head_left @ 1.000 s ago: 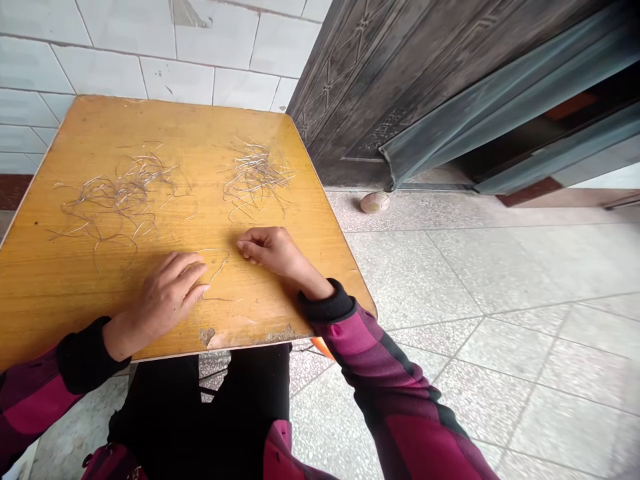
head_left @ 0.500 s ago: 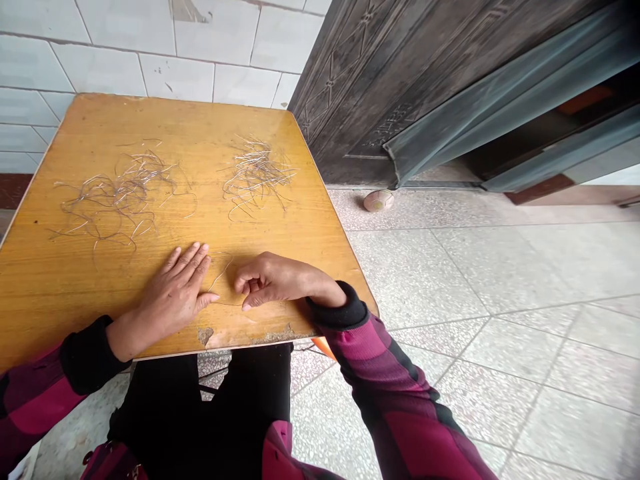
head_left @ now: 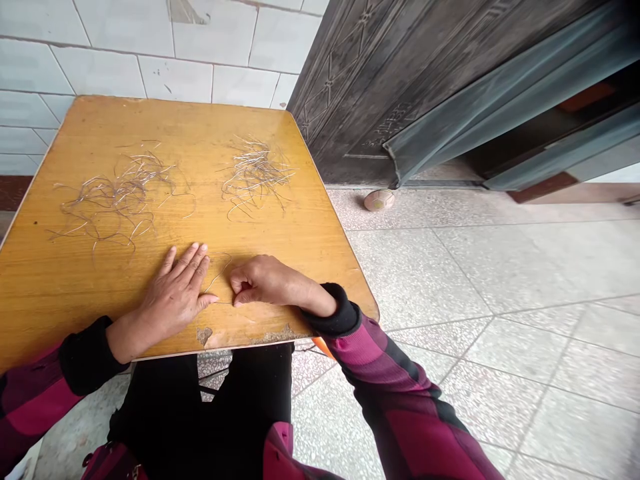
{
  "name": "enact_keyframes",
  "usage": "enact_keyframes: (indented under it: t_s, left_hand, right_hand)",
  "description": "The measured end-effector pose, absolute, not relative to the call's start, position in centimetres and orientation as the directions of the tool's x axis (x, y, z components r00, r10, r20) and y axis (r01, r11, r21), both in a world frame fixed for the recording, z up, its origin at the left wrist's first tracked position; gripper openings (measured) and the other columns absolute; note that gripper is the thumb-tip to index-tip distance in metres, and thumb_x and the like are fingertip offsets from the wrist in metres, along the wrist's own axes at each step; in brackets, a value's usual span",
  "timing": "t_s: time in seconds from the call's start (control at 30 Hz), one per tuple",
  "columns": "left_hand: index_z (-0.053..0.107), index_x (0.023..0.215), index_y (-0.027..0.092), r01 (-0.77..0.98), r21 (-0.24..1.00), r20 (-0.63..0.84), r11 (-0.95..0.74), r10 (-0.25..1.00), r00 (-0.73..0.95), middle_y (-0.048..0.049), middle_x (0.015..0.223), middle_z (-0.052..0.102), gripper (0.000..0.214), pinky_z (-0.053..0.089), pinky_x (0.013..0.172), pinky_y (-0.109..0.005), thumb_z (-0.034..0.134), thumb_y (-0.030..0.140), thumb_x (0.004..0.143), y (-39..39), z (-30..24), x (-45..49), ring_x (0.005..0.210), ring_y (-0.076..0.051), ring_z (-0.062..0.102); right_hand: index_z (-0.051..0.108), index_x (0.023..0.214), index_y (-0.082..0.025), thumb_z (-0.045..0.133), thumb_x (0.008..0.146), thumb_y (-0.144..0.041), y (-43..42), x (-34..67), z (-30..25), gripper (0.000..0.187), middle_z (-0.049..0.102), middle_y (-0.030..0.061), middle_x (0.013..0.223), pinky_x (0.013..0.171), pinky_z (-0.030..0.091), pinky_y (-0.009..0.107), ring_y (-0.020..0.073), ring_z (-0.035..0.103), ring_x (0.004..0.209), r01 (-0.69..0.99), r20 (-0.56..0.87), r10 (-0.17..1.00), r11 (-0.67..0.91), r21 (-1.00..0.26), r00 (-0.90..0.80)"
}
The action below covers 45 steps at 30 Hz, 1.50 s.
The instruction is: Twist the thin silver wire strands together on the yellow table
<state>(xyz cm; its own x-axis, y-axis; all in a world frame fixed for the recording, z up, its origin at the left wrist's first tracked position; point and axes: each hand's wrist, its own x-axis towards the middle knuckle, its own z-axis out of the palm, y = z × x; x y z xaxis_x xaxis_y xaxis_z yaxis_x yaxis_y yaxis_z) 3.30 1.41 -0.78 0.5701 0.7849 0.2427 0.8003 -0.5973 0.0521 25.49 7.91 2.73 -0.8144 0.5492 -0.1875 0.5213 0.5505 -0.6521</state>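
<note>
My left hand (head_left: 175, 292) lies flat on the wooden table (head_left: 200, 127), fingers stretched out and thumb to the right. Under and beside that hand is a thin bent wire (head_left: 219, 273), which curves out from near the thumb; part of it is hidden. My right hand (head_left: 265, 280) is closed just to the right, its thumb and forefinger pinched at the end of the wire near the tabletop. Farther back on the left lies a loose tangle of curly wires (head_left: 125, 190). A denser heap of straighter wires (head_left: 257, 170) rests at the back right.
A white tiled wall (head_left: 100, 73) stands behind the table. To the right are a dark carved door (head_left: 360, 87) and a grey-green curtain (head_left: 450, 113). A ball (head_left: 379, 200) sits on the speckled floor (head_left: 425, 267). The table's front edge is chipped.
My right hand has shifted slightly left, and its thumb and forefinger have closed on the wire's end. My left hand has stayed nearly still, and both wire heaps are unchanged.
</note>
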Motion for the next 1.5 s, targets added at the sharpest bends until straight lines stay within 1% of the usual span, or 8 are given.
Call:
enact_keyframes:
  t_s: [0.3, 0.5, 0.6, 0.7, 0.87, 1.1, 1.27, 1.5]
  left_hand:
    - [0.043, 0.139, 0.008, 0.785, 0.146, 0.264, -0.602, 0.789, 0.556, -0.0219, 0.151, 0.036, 0.057, 0.026, 0.114, -0.057, 0.045, 0.045, 0.095, 1.7, 0.1, 2.9, 0.141, -0.033, 0.032]
    - [0.039, 0.141, 0.011, 0.789, 0.246, 0.367, -0.563, 0.808, 0.462, -0.0224, 0.150, 0.038, 0.056, 0.033, 0.110, -0.055, 0.045, 0.044, 0.096, 2.4, 0.8, 1.6, 0.138, -0.032, 0.037]
    - [0.041, 0.138, 0.011, 0.783, 0.292, 0.468, -0.549, 0.796, 0.383, -0.0219, 0.144, 0.046, 0.054, 0.041, 0.106, -0.051, 0.048, 0.042, 0.095, 2.9, 1.0, 0.8, 0.133, -0.031, 0.045]
    - [0.048, 0.131, 0.015, 0.755, 0.346, 0.562, -0.557, 0.767, 0.309, -0.0169, 0.134, 0.056, 0.043, 0.046, 0.102, -0.046, 0.052, 0.035, 0.094, 2.9, 1.5, 0.4, 0.124, -0.027, 0.054]
    - [0.059, 0.116, 0.021, 0.741, 0.413, 0.602, -0.529, 0.769, 0.214, -0.0078, 0.116, 0.067, 0.025, 0.051, 0.095, -0.042, 0.053, 0.028, 0.093, 2.7, 2.8, -0.2, 0.109, -0.022, 0.063]
    - [0.063, 0.108, 0.027, 0.730, 0.518, 0.649, -0.447, 0.761, 0.005, -0.0035, 0.111, 0.068, 0.019, 0.051, 0.097, -0.042, 0.054, 0.023, 0.092, 3.0, 3.4, -2.0, 0.107, -0.021, 0.063]
    - [0.063, 0.107, 0.032, 0.735, 0.524, 0.637, -0.431, 0.771, -0.001, -0.0024, 0.109, 0.067, 0.019, 0.051, 0.097, -0.043, 0.053, 0.025, 0.093, 3.1, 3.2, -2.1, 0.106, -0.021, 0.063]
    - [0.064, 0.101, 0.021, 0.769, 0.448, 0.684, -0.455, 0.729, 0.033, -0.0066, 0.104, 0.068, 0.014, 0.052, 0.092, -0.041, 0.054, 0.025, 0.092, 3.8, 2.3, -2.0, 0.102, -0.021, 0.064]
  right_hand:
    - [0.067, 0.079, -0.017, 0.074, 0.078, -0.023, 8.8, 26.5, 3.0, 0.009, 0.058, -0.0055, 0.066, 0.059, 0.032, 0.021, 0.0071, 0.049, 0.060, 0.376, -0.159, 0.417, 0.516, -0.770, -0.895]
    - [0.066, 0.080, -0.015, 0.069, 0.082, -0.032, 9.3, 27.2, 3.4, 0.017, 0.057, -0.0039, 0.066, 0.058, 0.037, 0.022, 0.0078, 0.048, 0.058, 0.352, -0.111, 0.519, 0.392, -0.850, -0.847]
    - [0.066, 0.078, -0.015, 0.069, 0.082, -0.032, 9.5, 27.5, 3.3, 0.018, 0.059, -0.0030, 0.068, 0.058, 0.037, 0.022, 0.0081, 0.049, 0.060, 0.361, -0.098, 0.574, 0.364, -0.859, -0.813]
    - [0.065, 0.078, -0.015, 0.069, 0.082, -0.033, 9.6, 27.8, 3.2, 0.018, 0.061, -0.0023, 0.070, 0.060, 0.038, 0.022, 0.0082, 0.050, 0.062, 0.354, -0.080, 0.616, 0.337, -0.872, -0.784]
    - [0.065, 0.078, -0.015, 0.069, 0.081, -0.034, 9.6, 27.9, 3.3, 0.019, 0.061, -0.0023, 0.069, 0.059, 0.038, 0.022, 0.0080, 0.050, 0.061, 0.364, -0.092, 0.629, 0.319, -0.875, -0.772]
    - [0.066, 0.079, -0.016, 0.069, 0.081, -0.032, 9.6, 27.9, 3.3, 0.017, 0.062, -0.0023, 0.071, 0.061, 0.039, 0.023, 0.0082, 0.050, 0.063, 0.367, -0.103, 0.615, 0.320, -0.873, -0.782]
    - [0.066, 0.081, -0.015, 0.069, 0.079, -0.032, 10.0, 28.0, 2.6, 0.017, 0.063, -0.0013, 0.073, 0.064, 0.041, 0.024, 0.0089, 0.052, 0.065, 0.367, -0.113, 0.651, 0.268, -0.891, -0.751]
    - [0.066, 0.080, -0.016, 0.067, 0.078, -0.031, 10.6, 28.0, 1.9, 0.015, 0.065, -0.0011, 0.074, 0.066, 0.041, 0.025, 0.0096, 0.054, 0.067, 0.356, -0.105, 0.664, 0.255, -0.899, -0.741]
